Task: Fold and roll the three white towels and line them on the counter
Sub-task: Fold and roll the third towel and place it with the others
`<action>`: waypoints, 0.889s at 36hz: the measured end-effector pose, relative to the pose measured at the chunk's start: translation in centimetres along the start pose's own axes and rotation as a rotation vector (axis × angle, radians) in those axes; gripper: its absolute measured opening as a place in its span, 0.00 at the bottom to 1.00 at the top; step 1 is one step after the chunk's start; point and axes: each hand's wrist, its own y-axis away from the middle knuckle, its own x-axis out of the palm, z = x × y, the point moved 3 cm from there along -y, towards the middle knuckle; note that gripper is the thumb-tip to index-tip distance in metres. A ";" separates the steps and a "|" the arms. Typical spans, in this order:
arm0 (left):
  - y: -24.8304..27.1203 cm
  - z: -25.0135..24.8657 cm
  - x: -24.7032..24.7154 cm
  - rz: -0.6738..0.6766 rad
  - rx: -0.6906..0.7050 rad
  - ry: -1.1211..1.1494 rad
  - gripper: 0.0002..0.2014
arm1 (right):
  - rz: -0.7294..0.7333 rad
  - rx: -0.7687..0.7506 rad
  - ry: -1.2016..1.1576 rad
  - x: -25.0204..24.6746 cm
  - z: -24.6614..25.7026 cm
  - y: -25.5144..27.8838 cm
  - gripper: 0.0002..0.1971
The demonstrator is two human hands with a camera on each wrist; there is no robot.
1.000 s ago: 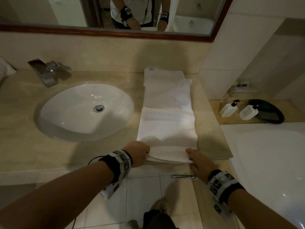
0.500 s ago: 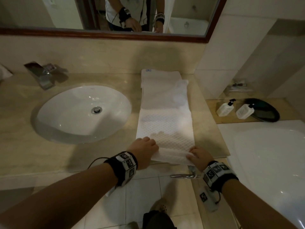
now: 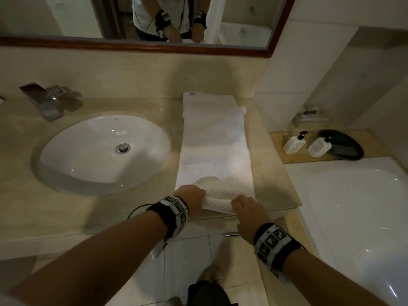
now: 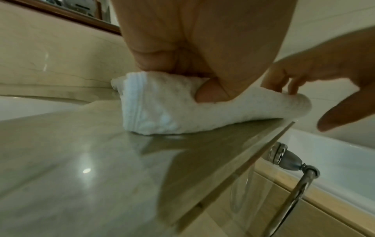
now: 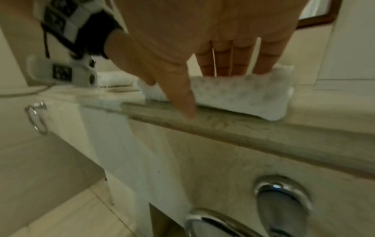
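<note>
At the counter's [image 3: 136, 202] front edge, the left hand [image 3: 191, 196] curls around the started roll of a white towel [image 3: 215, 164] while the right hand's [image 3: 247, 209] straight fingers [image 5: 239, 61] press its other end. The unrolled length stretches away toward the mirror [image 3: 242, 23]. Uneven pressure from the 2 hands could skew the roll or nudge it off the edge.

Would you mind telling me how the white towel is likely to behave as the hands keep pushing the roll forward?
The white towel looks soft and floppy, so the roll may loosen if released. The left hand pinches one end while the right hand presses with straight fingers, probably needed for evenness. On the glossy counter it might slide rather than roll.
</note>
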 end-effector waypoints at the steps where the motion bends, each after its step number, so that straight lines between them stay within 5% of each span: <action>1: 0.0 0.0 0.0 0.013 -0.002 0.003 0.16 | -0.019 0.019 -0.024 0.1 -0.1 -0.1 0.19; 13: -0.5 -0.4 -0.9 0.143 -0.074 0.060 0.15 | 0.144 0.186 -0.027 -0.5 -1.6 -3.0 0.11; 23: 0.3 -0.9 -0.4 -0.091 -0.092 0.037 0.17 | 0.299 0.227 -0.158 -0.9 -2.2 -5.0 0.15; 27: 1.1 -2.1 0.4 -0.170 0.004 -0.138 0.22 | 0.265 0.273 -0.219 -0.7 -2.5 -5.1 0.14; 32: 0.9 -2.8 1.1 -0.093 -0.032 -0.187 0.20 | -0.014 0.192 -0.035 -0.7 -2.4 -4.5 0.15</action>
